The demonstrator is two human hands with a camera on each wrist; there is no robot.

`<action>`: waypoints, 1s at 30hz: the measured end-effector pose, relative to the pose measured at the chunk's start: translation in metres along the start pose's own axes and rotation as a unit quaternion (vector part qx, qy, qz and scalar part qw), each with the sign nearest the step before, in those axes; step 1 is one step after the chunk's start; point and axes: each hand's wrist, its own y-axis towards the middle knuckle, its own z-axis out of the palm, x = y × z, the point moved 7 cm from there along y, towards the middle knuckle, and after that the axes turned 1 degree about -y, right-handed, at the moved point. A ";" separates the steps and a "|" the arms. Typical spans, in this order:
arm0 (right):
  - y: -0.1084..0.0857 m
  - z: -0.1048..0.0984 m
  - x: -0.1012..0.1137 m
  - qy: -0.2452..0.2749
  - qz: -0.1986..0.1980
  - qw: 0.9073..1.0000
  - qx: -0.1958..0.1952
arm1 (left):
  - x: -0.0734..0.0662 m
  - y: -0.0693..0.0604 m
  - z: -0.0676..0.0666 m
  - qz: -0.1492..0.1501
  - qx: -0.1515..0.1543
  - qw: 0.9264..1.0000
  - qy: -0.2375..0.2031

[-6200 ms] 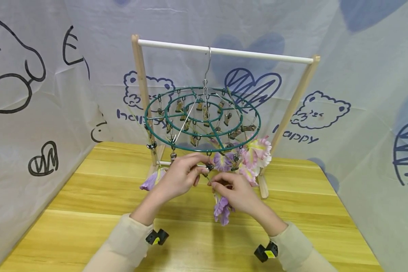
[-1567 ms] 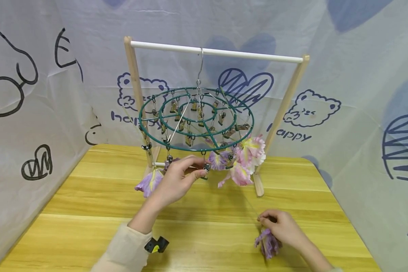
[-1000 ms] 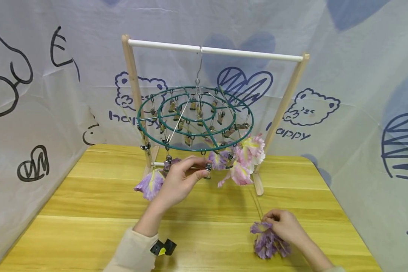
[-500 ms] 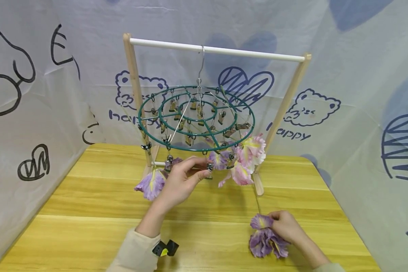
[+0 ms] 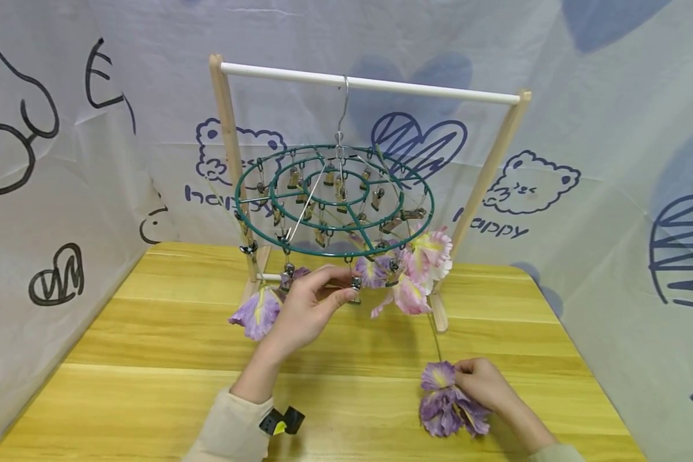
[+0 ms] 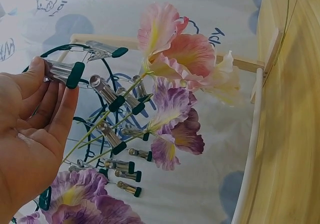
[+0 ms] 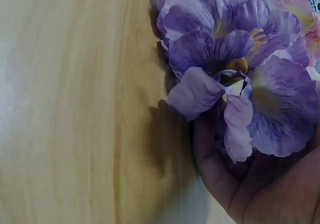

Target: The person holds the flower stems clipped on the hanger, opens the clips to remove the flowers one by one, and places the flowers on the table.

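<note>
With the clock centred on the green ring frame (image 5: 323, 254) in the head view, the left hand (image 5: 307, 308) sits towards 7 o'clock, and its thumb and fingers pinch a metal clip (image 5: 355, 290) that hangs from the front edge at 6 o'clock. The left wrist view shows this clip's dark green tips pointing away from the palm. Of the two hands, the right hand (image 5: 485, 385) is lower down at 5 o'clock, just above the worktop (image 5: 167, 321), holding a purple flower (image 5: 441, 410); its petals hide most of the fingertips. The flower's blossom faces the person and its thin stem (image 5: 437, 343) runs up towards 12 o'clock. Other metal clips (image 5: 376, 199) dangle inside and around the frame. Pink flowers (image 5: 428, 253) hang at 4 o'clock, and a pale purple flower (image 5: 258, 313) droops at 7 o'clock, just beside the left hand. Straight up at 12 o'clock, a wire hook (image 5: 346, 96) hangs the frame from a white rail (image 5: 416, 88), whose right-hand wooden post (image 5: 489, 170) slants down from 2 o'clock to the worktop.
</note>
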 end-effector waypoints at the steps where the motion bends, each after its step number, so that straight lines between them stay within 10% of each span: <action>1: 0.000 0.000 0.000 0.000 0.000 1.000 0.000 | 0.000 0.000 0.000 0.001 0.000 1.000 -0.001; 17: -0.007 -0.002 -0.003 0.057 0.007 0.998 0.023 | 0.000 0.001 0.000 -0.005 0.001 1.000 0.004; 30: -0.008 -0.021 0.009 0.097 -0.001 0.994 -0.055 | 0.000 0.000 -0.002 -0.012 0.002 1.000 0.011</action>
